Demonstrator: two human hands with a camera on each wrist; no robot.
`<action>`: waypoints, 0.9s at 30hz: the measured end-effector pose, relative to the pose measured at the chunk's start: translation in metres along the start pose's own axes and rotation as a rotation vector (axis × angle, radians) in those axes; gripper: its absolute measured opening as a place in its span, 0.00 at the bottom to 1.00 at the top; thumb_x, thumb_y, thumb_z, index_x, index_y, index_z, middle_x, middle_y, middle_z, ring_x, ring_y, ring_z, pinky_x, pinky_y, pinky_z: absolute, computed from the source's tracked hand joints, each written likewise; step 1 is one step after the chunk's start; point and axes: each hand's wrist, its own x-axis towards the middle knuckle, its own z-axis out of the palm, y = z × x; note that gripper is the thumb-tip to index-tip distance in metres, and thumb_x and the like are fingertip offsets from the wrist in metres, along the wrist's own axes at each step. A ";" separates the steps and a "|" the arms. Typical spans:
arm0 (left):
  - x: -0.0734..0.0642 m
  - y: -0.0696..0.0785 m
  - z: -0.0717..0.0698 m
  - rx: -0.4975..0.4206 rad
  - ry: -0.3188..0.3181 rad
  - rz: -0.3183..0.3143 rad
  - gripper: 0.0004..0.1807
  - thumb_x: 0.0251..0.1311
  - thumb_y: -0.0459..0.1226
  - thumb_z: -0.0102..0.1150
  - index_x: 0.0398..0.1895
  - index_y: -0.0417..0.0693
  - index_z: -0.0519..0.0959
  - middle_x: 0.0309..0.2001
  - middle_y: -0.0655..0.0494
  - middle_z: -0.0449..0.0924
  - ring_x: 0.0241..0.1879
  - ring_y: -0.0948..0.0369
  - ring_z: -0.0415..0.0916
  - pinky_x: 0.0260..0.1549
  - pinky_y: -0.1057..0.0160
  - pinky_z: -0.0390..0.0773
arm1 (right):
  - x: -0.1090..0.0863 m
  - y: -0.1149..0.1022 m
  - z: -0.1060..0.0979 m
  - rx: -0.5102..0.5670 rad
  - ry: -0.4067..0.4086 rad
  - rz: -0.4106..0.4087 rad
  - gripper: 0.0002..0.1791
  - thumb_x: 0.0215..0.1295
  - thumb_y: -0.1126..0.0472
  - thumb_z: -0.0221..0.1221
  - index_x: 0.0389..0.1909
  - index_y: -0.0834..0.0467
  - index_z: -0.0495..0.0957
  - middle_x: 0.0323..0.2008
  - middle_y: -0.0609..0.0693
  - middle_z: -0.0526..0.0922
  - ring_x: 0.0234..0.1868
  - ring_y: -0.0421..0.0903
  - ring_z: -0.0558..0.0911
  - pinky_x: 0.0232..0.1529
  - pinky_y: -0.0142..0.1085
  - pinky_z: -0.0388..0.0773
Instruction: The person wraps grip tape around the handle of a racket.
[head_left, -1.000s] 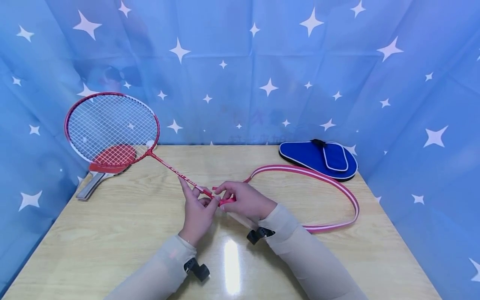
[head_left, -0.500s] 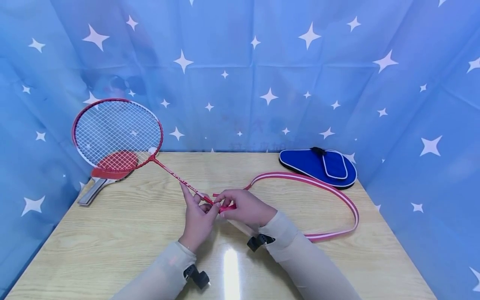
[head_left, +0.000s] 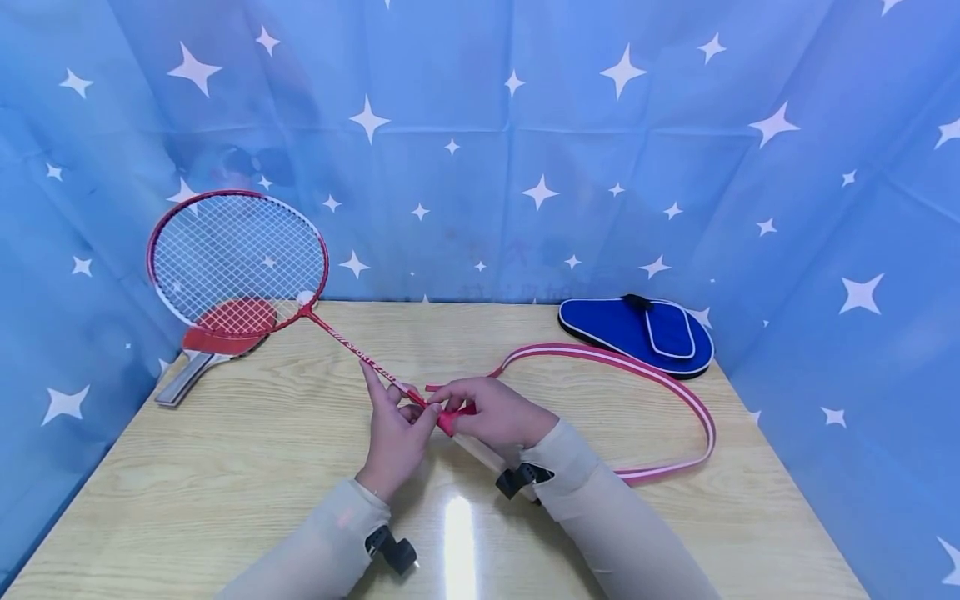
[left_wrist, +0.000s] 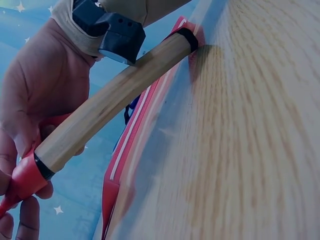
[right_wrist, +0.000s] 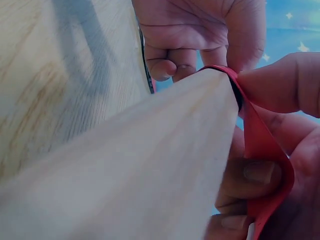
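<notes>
In the head view a red-and-white badminton racket (head_left: 343,341) slants over the table, head up to the left. My left hand (head_left: 396,446) grips it where the shaft meets the handle, index finger stretched along the shaft. The bare wooden handle (left_wrist: 115,97) shows plainly in the left wrist view, with a black band at each end. Red grip tape (right_wrist: 260,137) wraps the handle's top end, and my right hand (head_left: 506,412) pinches the tape there. The rest of the tape, pink-red with a white stripe, loops over the table to the right; part is hidden behind my right arm.
Two table tennis bats (head_left: 232,321), one on the other, lie at the back left under the racket head. A blue bat case (head_left: 607,321) lies at the back right corner. A starred blue curtain (head_left: 480,167) closes off the back and sides.
Both hands keep hold and stay almost in place. More red tape and pale handle show beside my right fingers. The head view has shifted, so the scene sits slightly lower.
</notes>
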 end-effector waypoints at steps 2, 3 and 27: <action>0.000 0.000 -0.001 0.002 0.000 -0.002 0.71 0.67 0.27 0.66 0.81 0.72 0.14 0.46 0.43 0.72 0.33 0.54 0.83 0.36 0.67 0.85 | -0.001 -0.001 -0.001 0.002 -0.005 0.006 0.21 0.72 0.64 0.64 0.64 0.50 0.83 0.41 0.43 0.86 0.39 0.43 0.83 0.37 0.34 0.81; 0.000 -0.001 -0.001 0.001 -0.001 -0.002 0.71 0.67 0.27 0.66 0.81 0.72 0.15 0.46 0.43 0.72 0.33 0.54 0.83 0.36 0.67 0.85 | -0.001 -0.001 -0.001 -0.001 -0.006 0.011 0.22 0.71 0.63 0.65 0.64 0.49 0.83 0.41 0.42 0.86 0.40 0.43 0.83 0.37 0.34 0.82; 0.003 0.000 0.000 -0.089 -0.021 -0.014 0.71 0.65 0.23 0.63 0.81 0.74 0.14 0.51 0.35 0.70 0.34 0.56 0.82 0.36 0.68 0.85 | -0.002 -0.002 -0.006 -0.017 0.025 0.007 0.19 0.69 0.63 0.67 0.60 0.53 0.82 0.29 0.46 0.79 0.25 0.42 0.74 0.28 0.32 0.74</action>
